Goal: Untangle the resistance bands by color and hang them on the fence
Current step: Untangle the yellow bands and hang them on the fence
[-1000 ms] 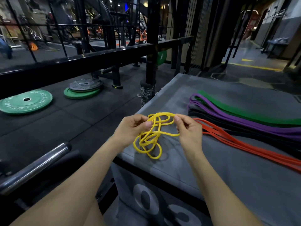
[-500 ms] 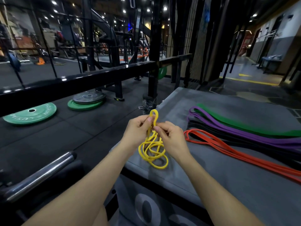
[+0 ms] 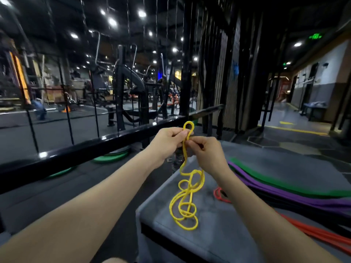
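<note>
A thin yellow resistance band (image 3: 187, 198) hangs in tangled loops, its lower coils resting on the grey box top (image 3: 275, 168). My left hand (image 3: 167, 141) pinches the band just below its top loop. My right hand (image 3: 206, 150) pinches the same strand right beside it. The top loop stands level with the black fence rail (image 3: 85, 149), which runs from lower left to centre behind my hands. Green (image 3: 284, 180), purple (image 3: 296, 196), black and red (image 3: 322, 234) bands lie side by side on the box at the right.
Green weight plates (image 3: 112, 158) lie on the dark floor beyond the rail. A black upright post (image 3: 187, 73) rises behind my hands. Gym machines fill the background at the left; a corridor opens at the right.
Both hands have lifted the yellow band upward, so it now hangs stretched out in longer loops. The view has tilted up toward the fence.
</note>
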Motion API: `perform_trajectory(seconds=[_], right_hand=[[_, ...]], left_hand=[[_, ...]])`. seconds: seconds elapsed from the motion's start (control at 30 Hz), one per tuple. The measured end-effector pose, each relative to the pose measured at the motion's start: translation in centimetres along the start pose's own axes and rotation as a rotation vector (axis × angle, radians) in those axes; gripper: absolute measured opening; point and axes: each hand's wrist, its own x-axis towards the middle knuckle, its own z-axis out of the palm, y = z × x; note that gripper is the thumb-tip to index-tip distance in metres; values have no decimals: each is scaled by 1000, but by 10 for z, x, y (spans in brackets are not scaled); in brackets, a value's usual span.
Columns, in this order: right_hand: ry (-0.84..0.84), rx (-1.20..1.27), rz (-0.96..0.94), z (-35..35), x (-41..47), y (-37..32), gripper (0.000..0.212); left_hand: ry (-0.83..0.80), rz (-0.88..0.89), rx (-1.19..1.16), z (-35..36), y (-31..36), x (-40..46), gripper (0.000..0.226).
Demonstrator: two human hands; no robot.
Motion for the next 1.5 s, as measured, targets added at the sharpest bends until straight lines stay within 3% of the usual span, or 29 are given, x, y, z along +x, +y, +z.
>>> perform_trajectory(seconds=[0.17,0.4,0.53,0.87,1.1,1.5], right_hand=[[49,-56,-56,-24,18,-29,20],[61,-67,-117,-54,38,-59,20],[61,-43,-150,-66,48,-75,21],[2,157,-132,-65,61,-99,10],[-72,298,-92,-52,57,-103,13],[-233,-12,-46,-63,40,-55,15]], left_hand=[[-40,12,3,-4,44,8,15],[16,126,147,-8,98,12,20],[105,190,204,-9,116,13,9],[209,199,23,-29,154,21,8],[305,159,-103,-51,161,25,8],[470,76,-286,-66,153,26,6]])
